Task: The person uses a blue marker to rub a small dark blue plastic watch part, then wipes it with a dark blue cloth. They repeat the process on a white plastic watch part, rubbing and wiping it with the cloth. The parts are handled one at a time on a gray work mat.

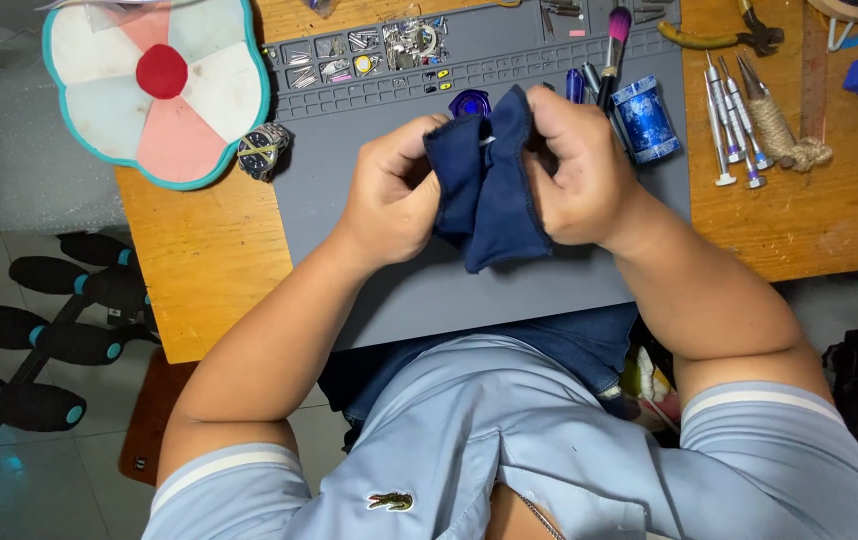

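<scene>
A dark blue cloth [494, 185] is bunched between both my hands above the grey work mat [349, 190]. My left hand [394, 190] grips its left side with the fingers curled in. My right hand [574, 170] pinches its right side, and a small pale bit shows in the fold between the thumbs. What is wrapped inside the cloth is hidden.
On the mat lie a wristwatch [265, 150], a blue round part [470, 102], a blue can [646, 118], a pink-tipped brush [613, 50] and trays of small parts [369, 50]. Several screwdrivers [729, 120], pliers [719, 38] and a flower-shaped pad [159, 85] sit on the wooden table.
</scene>
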